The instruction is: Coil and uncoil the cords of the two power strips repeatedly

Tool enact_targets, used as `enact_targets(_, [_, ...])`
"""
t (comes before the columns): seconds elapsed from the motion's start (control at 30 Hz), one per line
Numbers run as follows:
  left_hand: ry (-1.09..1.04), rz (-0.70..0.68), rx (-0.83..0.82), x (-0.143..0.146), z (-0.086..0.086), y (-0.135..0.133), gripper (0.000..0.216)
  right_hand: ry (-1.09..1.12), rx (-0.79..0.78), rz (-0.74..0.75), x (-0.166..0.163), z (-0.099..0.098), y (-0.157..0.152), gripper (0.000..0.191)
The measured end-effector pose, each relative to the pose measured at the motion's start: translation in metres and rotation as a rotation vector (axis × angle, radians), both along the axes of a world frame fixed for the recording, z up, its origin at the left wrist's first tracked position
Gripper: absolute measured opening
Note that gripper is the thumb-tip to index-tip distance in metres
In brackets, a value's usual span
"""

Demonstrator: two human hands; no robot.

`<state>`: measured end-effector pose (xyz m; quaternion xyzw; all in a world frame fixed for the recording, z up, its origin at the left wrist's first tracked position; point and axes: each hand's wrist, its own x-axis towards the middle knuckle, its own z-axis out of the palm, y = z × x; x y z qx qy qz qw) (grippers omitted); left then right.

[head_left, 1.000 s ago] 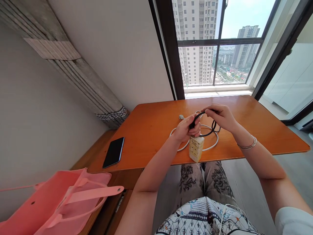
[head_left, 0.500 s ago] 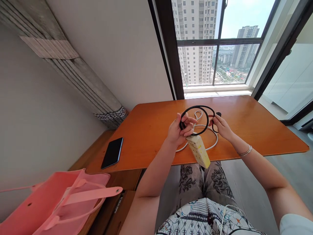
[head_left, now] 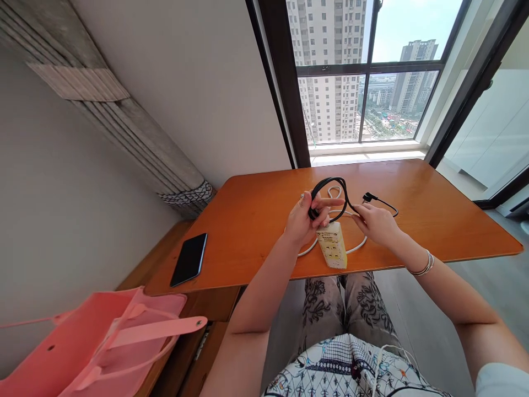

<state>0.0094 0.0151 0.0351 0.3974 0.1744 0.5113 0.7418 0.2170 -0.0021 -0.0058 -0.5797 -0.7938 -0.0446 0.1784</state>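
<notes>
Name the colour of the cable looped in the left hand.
The cable is black, clearest in the head view.

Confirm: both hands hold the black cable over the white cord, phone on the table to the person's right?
Wrong on one point: the head view shows the phone on the table to the person's left, not right. The left hand and right hand do hold the black cable over the white cord.

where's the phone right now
In the head view the black phone lies flat at the left end of the table, well left of the left hand gripping the black cable, just beyond the pink bag.
</notes>
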Motion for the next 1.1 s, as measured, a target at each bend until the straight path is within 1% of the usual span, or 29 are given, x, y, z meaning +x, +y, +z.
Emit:
enact_targets(0.13, [0.038, -0.015, 0.152, 0.002, 0.000, -0.004, 0.055, -0.214, 0.019, 0.054, -0.013, 0.019, -0.022, 0.042])
enact_targets(0.23, [0.074, 0.000, 0.215, 0.003, -0.002, -0.007, 0.052, -0.283, 0.070, 0.067, -0.018, 0.028, -0.033, 0.040])
enact_targets(0.3, [0.090, 0.019, 0.233, 0.004, -0.002, -0.010, 0.051, -0.284, 0.105, 0.067, -0.021, 0.031, -0.038, 0.040])
enact_targets(0.4, [0.103, 0.059, 0.271, 0.003, -0.003, -0.011, 0.048, -0.223, 0.123, 0.085, -0.021, 0.032, -0.043, 0.043])
enact_targets(0.5, [0.095, 0.124, 0.312, -0.002, -0.001, -0.009, 0.046, -0.127, 0.037, 0.114, -0.014, 0.029, -0.044, 0.046])
enact_targets(0.6, [0.068, 0.214, 0.349, -0.010, 0.001, -0.004, 0.045, -0.090, -0.062, 0.125, -0.005, 0.022, -0.046, 0.041])
enact_targets(0.67, [0.054, 0.264, 0.364, -0.013, 0.001, 0.000, 0.045, -0.108, -0.053, 0.115, 0.000, 0.019, -0.048, 0.038])
enact_targets(0.73, [0.058, 0.287, 0.368, -0.012, -0.001, 0.002, 0.044, -0.134, 0.025, 0.133, 0.001, 0.018, -0.052, 0.037])
enact_targets(0.8, [0.078, 0.288, 0.368, -0.009, -0.003, 0.002, 0.043, -0.157, 0.143, 0.197, -0.003, 0.020, -0.056, 0.033])
enact_targets(0.97, [0.149, 0.217, 0.382, 0.002, -0.008, -0.005, 0.042, -0.188, 0.452, 0.393, -0.021, 0.036, -0.060, 0.031])
enact_targets(1.03, [0.184, 0.190, 0.380, 0.005, -0.009, -0.008, 0.043, -0.166, 0.514, 0.437, -0.027, 0.046, -0.058, 0.032])
enact_targets(1.1, [0.229, 0.171, 0.355, 0.006, -0.011, -0.011, 0.044, -0.118, 0.541, 0.471, -0.031, 0.056, -0.057, 0.032])
